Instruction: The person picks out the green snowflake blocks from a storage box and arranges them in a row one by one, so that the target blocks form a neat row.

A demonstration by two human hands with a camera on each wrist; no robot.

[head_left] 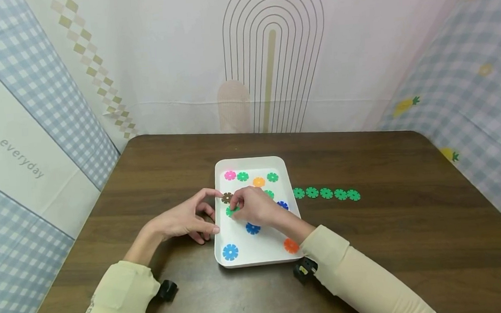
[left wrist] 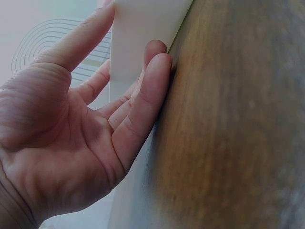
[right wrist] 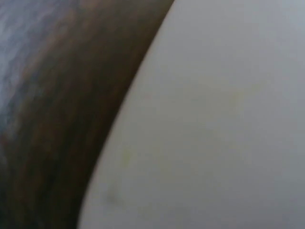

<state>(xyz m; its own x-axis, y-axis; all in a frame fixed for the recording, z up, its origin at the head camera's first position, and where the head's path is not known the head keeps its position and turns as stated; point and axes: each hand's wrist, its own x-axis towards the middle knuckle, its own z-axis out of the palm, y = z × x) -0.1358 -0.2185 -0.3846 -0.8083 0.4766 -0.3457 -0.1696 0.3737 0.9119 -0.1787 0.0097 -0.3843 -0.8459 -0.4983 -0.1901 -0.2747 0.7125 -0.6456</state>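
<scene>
The left hand (head_left: 180,221) curves, loosely spread, while the right hand (head_left: 255,207) pinches downward.

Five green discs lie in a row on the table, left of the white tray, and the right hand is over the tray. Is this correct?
Not quite: the head view shows that row of green discs to the right of the white tray, not left.

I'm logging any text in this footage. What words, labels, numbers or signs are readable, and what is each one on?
"ppy everyday": on the white panel of the wall cloth at the left; its start is cut off by the picture's edge.
Dark lettering on the left sleeve: too small and tilted to read.
No lettering can be made out on the white tray or the discs.
</scene>
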